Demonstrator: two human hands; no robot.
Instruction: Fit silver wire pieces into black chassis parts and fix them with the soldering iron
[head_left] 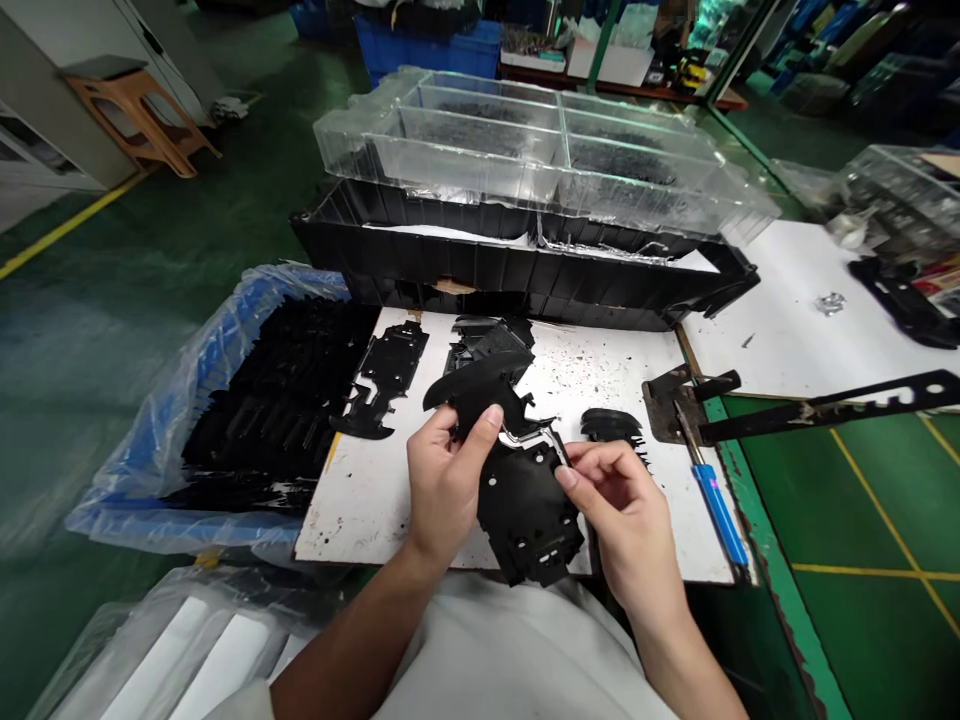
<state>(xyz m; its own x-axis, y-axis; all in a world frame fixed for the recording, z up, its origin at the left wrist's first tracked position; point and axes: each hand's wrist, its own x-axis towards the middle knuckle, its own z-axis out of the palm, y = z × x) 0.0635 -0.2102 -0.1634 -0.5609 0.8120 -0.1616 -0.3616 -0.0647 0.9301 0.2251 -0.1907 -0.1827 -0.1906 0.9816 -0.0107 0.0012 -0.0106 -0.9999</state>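
Note:
My left hand point(452, 470) pinches the curved upper end of a black plastic part point(529, 500), raised over the white work surface point(360, 500). A thin silvery bent strip point(525, 435) lies across the part, and the fingertips of my right hand point(611, 485) are closed on its right end. A similar black part point(386, 375) lies flat at the left of the surface. Behind the held part are more black pieces point(487, 338), partly covered by it. A small curved black piece point(611, 425) rests beyond my right hand.
At left stands a blue bin point(112, 510) lined with plastic, full of black parts. A black tray point(487, 265) with clear divided trays point(480, 160) borders the back. A blue-handled tool point(720, 515) leans on a metal bracket point(675, 405) at right.

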